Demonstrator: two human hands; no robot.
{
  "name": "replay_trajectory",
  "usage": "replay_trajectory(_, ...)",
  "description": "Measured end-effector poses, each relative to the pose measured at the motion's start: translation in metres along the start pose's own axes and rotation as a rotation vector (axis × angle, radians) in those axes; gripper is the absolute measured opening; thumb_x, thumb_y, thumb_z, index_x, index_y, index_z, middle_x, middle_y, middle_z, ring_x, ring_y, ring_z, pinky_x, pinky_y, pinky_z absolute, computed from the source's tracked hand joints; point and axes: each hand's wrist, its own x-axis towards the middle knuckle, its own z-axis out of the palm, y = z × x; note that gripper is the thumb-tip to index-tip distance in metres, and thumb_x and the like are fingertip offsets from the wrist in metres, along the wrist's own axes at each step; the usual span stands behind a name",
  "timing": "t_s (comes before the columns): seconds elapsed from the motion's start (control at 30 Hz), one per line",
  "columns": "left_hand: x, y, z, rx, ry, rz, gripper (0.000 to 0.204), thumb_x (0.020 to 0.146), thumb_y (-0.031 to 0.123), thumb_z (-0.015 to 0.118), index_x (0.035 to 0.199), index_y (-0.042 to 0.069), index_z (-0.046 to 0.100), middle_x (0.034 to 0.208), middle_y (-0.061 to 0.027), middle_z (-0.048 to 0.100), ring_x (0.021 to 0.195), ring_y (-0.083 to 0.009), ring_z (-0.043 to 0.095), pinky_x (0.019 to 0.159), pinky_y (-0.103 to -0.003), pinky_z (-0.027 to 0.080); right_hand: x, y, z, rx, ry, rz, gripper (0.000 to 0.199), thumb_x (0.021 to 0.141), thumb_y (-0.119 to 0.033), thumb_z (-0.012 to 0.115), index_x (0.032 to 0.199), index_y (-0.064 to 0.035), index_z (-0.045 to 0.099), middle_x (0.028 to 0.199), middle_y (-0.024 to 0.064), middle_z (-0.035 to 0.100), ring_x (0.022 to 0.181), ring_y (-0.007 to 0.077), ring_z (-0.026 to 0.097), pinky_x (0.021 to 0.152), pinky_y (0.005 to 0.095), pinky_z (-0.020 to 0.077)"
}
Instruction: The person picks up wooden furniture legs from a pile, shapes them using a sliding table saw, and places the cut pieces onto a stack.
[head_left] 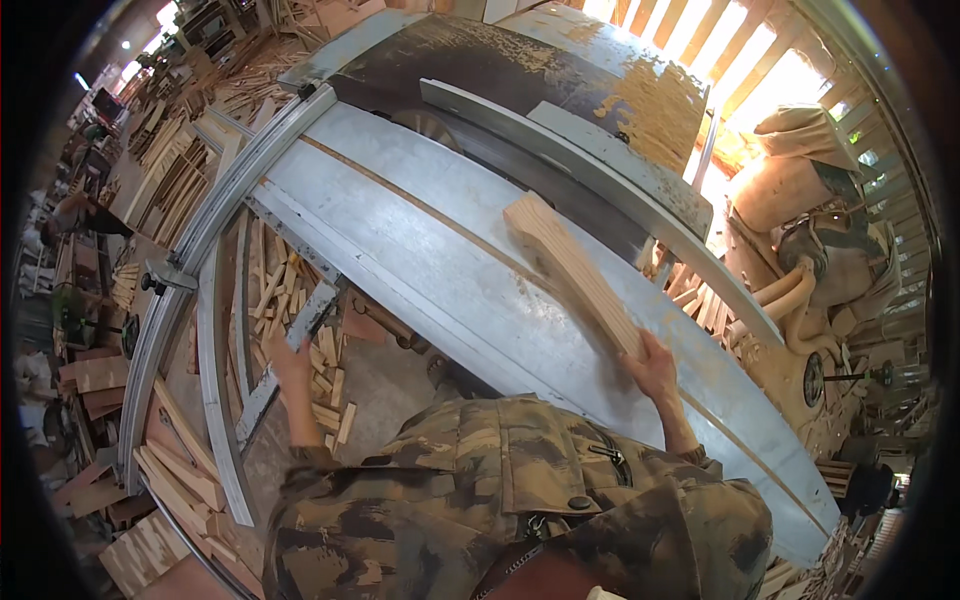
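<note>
My right hand (655,375) is closed round the near end of a wooden board (575,270). The board's far end, which looks notched or shaped, reaches up over the pale metal table (400,200) of a table saw. A round saw blade (428,126) shows partly beyond the board, at the table's far side. Off to the left, my left hand (290,375) grips a worn metal bar (312,312) that slants down from the table's edge. Its fingertips are partly hidden.
A long metal fence (600,190) runs along the table's far right side. At left, a curved-looking rail (225,215) crosses above offcuts (325,375) on the floor. Sawdust covers the dark rear surface (640,110). Dust bags (790,185) stand at right.
</note>
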Motion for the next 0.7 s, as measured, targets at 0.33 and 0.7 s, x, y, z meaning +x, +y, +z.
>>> replay_trajectory(0.33, -0.106, 0.354, 0.073, -0.407, -0.644, 0.897, 0.062, 0.090, 0.036, 0.070, 0.139, 0.002, 0.054, 0.141, -0.0187, 0.057, 0.130, -0.0347, 0.054, 0.109, -0.041, 0.043, 0.190, 0.034, -0.033, -0.172, 0.053, -0.207, 0.062, 0.080, -0.041, 0.074, 0.131, -0.0077, 0.061, 0.114, 0.0191, 0.070, 0.107, 0.0367, 0.066, 0.094, 0.0457, 0.0515)
replay_trajectory(0.7, -0.088, 0.509, 0.210, -0.643, -0.310, 0.815, 0.104, 0.093, 0.054, 0.064, 0.151, -0.016, 0.013, 0.156, -0.0407, 0.016, 0.148, -0.0523, 0.015, 0.120, -0.059, 0.014, 0.176, 0.111, -0.012, -0.115, 0.340, -0.293, 0.056, 0.078, -0.033, 0.080, 0.120, 0.0004, 0.063, 0.117, 0.0178, 0.064, 0.114, 0.0381, 0.057, 0.100, 0.0479, 0.0443)
